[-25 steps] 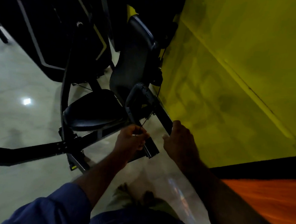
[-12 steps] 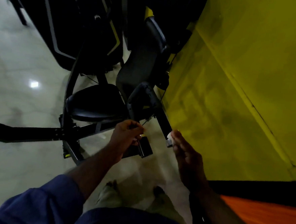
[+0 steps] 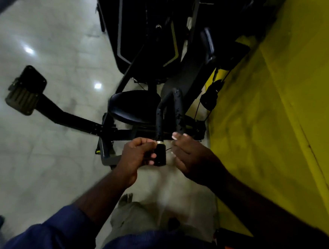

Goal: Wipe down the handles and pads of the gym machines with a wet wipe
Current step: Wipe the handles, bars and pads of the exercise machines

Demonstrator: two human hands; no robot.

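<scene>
Lifting off now: right hand (image 3: 192,157).

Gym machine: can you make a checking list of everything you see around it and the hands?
Surface: pale glossy floor with light reflections.
Job's things: black curved handle; round seat pad; something small and white at the right hand's fingertips, maybe a wipe.
Clutter: nothing seen.
Grippers: left hand curled around the handle's end; right hand beside the handle, fingers loosely bent.
Cables: thin black cable by the wall.
Surroundings: yellow wall; footplate.
</scene>
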